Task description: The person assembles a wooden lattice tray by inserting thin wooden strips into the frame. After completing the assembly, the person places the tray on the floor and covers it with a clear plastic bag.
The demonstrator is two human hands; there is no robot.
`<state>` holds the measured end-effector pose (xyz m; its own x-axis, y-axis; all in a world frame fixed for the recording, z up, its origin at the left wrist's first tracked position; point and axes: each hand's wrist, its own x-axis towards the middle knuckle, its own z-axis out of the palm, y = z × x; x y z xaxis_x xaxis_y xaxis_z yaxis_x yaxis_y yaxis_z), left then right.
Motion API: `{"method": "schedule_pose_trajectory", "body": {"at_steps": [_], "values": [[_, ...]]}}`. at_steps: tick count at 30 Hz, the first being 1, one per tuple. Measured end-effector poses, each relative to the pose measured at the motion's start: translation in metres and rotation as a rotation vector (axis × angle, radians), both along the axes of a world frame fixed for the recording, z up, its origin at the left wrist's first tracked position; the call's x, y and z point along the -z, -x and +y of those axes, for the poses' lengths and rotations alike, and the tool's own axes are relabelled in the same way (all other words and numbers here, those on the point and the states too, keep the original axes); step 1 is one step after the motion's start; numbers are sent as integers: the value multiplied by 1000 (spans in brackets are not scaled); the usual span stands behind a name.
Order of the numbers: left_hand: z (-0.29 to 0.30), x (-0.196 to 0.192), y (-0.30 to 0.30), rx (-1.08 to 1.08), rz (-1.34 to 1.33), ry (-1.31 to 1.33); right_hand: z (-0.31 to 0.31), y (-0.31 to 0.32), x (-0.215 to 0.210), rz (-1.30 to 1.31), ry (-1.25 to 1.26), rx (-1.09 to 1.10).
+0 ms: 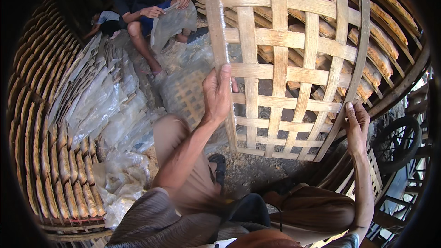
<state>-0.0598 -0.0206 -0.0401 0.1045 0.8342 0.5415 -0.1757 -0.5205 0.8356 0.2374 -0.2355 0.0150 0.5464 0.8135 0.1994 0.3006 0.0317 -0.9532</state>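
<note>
A woven bamboo rack (280,71) with open square gaps stands tilted up before me. My left hand (217,95) is closed round its left edge strip, with the thumb along the near face and fingertips showing behind. On the other side, my right hand (356,121) pinches the right edge strip near its lower part. Through the gaps show shelves with rough, light-brown slabs (374,50), stacked in tiers behind the rack. Below the rack, a clear plastic sheet (183,92) lies over another woven rack on the ground.
Tiers of slabs (66,183) line the left side. Crumpled plastic sheets (105,105) pile up beside them. A seated person (146,0) holds a plastic sheet (172,23) across from me; another person (108,20) sits farther back. At right is a black wheel (396,143).
</note>
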Motion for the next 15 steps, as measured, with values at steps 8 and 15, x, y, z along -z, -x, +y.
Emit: {"method": "schedule_pose_trajectory", "body": {"at_steps": [8, 15], "values": [[-9, -8, 2, 85, -55, 200, 1, -6, 6, 16, 14, 34], [-8, -9, 5, 96, 0, 161, -3, 2, -8, -19, 59, 24]]}}
